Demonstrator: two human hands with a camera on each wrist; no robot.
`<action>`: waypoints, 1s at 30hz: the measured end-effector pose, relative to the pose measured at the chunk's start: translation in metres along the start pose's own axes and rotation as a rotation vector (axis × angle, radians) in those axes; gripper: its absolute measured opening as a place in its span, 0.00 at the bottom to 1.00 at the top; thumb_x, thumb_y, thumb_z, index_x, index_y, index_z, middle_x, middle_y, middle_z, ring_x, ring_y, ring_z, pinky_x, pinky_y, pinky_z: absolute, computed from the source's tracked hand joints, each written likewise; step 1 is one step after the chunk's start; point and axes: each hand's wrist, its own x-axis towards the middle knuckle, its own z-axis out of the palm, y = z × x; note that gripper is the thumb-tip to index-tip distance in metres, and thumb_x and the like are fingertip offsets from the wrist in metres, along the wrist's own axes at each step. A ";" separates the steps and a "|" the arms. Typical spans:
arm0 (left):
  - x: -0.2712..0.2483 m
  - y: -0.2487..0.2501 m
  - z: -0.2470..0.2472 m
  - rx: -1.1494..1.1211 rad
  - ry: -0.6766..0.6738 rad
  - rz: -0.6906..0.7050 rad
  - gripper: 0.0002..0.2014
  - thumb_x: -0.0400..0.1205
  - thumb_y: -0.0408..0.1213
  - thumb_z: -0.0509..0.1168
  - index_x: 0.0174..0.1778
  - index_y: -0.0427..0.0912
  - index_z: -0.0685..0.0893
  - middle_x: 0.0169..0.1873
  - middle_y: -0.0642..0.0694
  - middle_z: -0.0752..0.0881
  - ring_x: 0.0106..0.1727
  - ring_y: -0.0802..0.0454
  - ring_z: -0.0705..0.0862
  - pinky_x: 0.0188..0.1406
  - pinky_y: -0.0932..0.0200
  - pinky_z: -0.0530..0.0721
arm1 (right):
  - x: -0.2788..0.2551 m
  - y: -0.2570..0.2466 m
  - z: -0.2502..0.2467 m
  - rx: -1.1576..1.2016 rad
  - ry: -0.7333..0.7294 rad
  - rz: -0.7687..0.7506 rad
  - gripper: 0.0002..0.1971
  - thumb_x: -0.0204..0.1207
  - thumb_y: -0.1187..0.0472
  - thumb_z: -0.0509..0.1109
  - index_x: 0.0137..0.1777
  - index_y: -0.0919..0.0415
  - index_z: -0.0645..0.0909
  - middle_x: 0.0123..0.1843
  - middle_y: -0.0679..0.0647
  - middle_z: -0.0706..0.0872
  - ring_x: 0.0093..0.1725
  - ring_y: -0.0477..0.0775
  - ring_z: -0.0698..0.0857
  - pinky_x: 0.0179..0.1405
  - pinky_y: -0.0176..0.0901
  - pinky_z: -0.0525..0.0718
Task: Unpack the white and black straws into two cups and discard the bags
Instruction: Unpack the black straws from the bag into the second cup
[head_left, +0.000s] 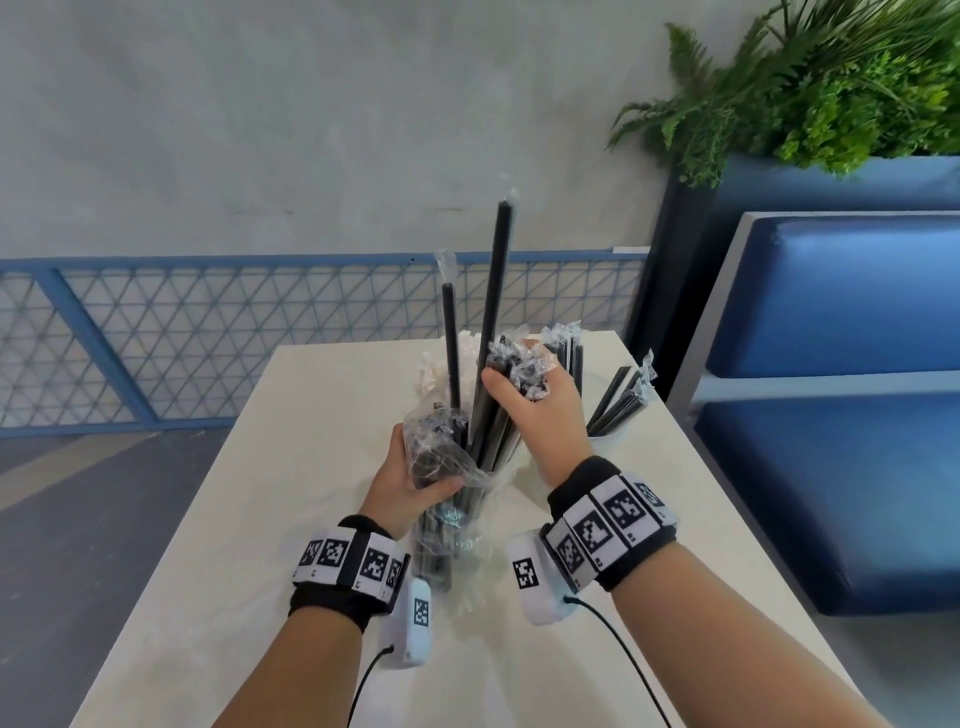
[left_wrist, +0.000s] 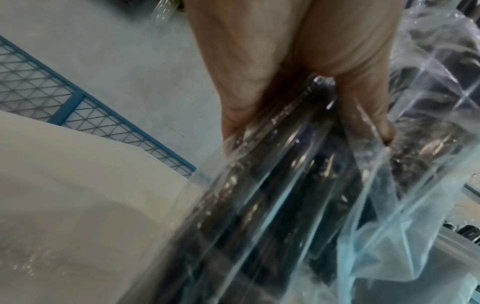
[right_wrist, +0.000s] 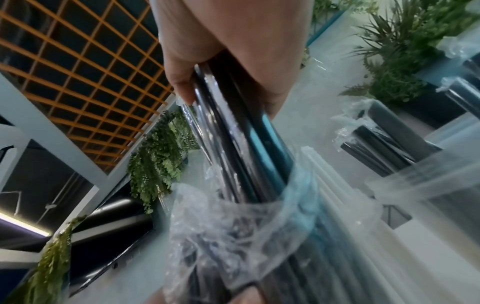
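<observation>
Both forearms reach in from the 6 o'clock edge of the head view, each wrist wrapped in a black band with printed square markers (head_left: 602, 535). At the picture's centre the left hand (head_left: 402, 480) curls its fingers and thumb around a clear plastic bag (head_left: 452, 462) of black straws, gripping it about the middle; the left wrist view shows the thumb (left_wrist: 363, 111) pressed onto the crinkled film with dark straws running beneath it. Just above, toward 12 o'clock, the right hand (head_left: 535, 405) clenches around the upper part of a bundle of black straws (head_left: 488, 415) that stands out of the bag's mouth, and the right wrist view shows its fingers (right_wrist: 182, 82) closed on the dark, individually wrapped shafts. Two straws (head_left: 496, 280) rise higher than the others, their wrapper tips sticking up. Behind the hands, at about 1 o'clock, more wrapped black straws (head_left: 621, 397) lean in a cup whose body is mostly hidden by the right hand. White straws (head_left: 434, 371) show behind the bag at about 11 o'clock; what holds them cannot be seen. All of it sits above a pale table (head_left: 218, 519). A blue padded bench (head_left: 841, 405) stands at 3 o'clock, green ferns (head_left: 810, 88) at 2 o'clock, and a blue mesh railing (head_left: 156, 332) at 9 o'clock.
</observation>
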 end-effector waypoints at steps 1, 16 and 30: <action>0.000 0.000 0.000 -0.001 0.002 -0.004 0.49 0.59 0.48 0.80 0.75 0.55 0.61 0.68 0.54 0.76 0.71 0.57 0.75 0.75 0.46 0.70 | -0.001 0.002 -0.001 0.016 -0.014 0.023 0.20 0.72 0.59 0.75 0.63 0.54 0.77 0.53 0.42 0.83 0.52 0.34 0.80 0.57 0.26 0.76; 0.000 0.004 0.005 0.031 0.020 0.019 0.37 0.62 0.42 0.78 0.62 0.67 0.66 0.61 0.61 0.79 0.63 0.67 0.79 0.72 0.50 0.74 | -0.001 0.020 0.017 0.103 0.050 0.099 0.15 0.69 0.69 0.76 0.41 0.47 0.77 0.39 0.44 0.86 0.41 0.40 0.86 0.43 0.34 0.85; -0.001 0.007 0.009 0.007 0.021 0.048 0.36 0.67 0.27 0.77 0.59 0.65 0.67 0.57 0.65 0.78 0.54 0.82 0.78 0.63 0.66 0.74 | 0.039 -0.016 -0.004 0.247 0.230 0.099 0.12 0.69 0.67 0.75 0.51 0.69 0.81 0.38 0.53 0.85 0.39 0.52 0.85 0.48 0.51 0.86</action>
